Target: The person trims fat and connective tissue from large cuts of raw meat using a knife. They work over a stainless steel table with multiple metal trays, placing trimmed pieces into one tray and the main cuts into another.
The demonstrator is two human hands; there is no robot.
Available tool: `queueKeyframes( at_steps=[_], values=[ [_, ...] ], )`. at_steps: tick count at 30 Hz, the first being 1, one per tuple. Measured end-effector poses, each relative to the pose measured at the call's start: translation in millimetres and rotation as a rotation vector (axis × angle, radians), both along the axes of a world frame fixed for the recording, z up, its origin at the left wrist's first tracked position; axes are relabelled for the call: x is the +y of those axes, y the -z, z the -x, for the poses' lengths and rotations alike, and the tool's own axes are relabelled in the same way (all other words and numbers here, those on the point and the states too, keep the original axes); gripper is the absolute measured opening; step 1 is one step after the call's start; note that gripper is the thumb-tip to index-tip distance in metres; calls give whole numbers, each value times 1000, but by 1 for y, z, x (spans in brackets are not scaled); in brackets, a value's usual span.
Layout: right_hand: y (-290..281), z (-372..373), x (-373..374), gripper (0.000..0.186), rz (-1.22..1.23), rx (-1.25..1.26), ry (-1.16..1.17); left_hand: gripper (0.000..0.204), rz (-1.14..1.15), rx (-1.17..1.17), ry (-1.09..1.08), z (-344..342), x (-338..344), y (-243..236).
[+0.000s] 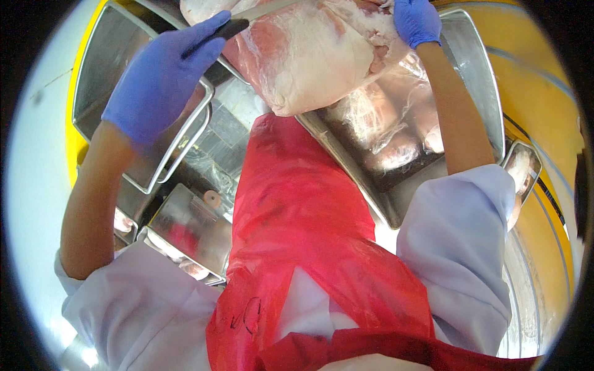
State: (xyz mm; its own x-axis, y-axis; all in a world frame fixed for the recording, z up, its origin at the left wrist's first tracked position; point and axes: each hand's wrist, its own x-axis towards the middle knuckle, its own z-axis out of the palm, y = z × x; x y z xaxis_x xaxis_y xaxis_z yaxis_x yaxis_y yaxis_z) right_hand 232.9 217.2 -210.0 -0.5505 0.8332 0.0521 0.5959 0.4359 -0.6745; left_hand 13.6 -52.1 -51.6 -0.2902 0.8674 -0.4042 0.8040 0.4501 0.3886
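Note:
A large raw piece of meat (315, 59), pale with fat and pink at its left side, fills the top middle and runs past the upper edge. My left hand (158, 80), in a blue glove, is closed round the dark handle of a knife (263, 10). The blade points right along the upper part of the meat. At the meat's upper right, my right hand (417, 23), also blue-gloved, grips its edge; some fingertips are cut off by the frame.
Below the meat at right, a metal bin (489, 80) contains plastic-wrapped meat pieces (396, 142). Another metal bin with bar handles (102, 80) stands at left. Lower left is a metal tray (185, 216); far right, a small container (537, 167) with meat. A red apron (297, 204) hangs before me.

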Motion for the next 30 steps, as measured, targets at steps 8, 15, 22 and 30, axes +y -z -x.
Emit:
queueKeyframes(
  at_steps=[8,15,22,30],
  values=[
    [9,-5,3,37,-60,17,98,41,-89,-95,-208,-51,-10,33],
    [24,-6,4,37,-149,62,20,49,-381,-82,-484,-121,-38,99],
    [36,-10,10,37,-314,38,-54,49,-315,-65,-603,-155,-35,113],
    [26,0,4,35,-132,17,8,47,-228,-134,-486,-96,-50,60]
  ],
)
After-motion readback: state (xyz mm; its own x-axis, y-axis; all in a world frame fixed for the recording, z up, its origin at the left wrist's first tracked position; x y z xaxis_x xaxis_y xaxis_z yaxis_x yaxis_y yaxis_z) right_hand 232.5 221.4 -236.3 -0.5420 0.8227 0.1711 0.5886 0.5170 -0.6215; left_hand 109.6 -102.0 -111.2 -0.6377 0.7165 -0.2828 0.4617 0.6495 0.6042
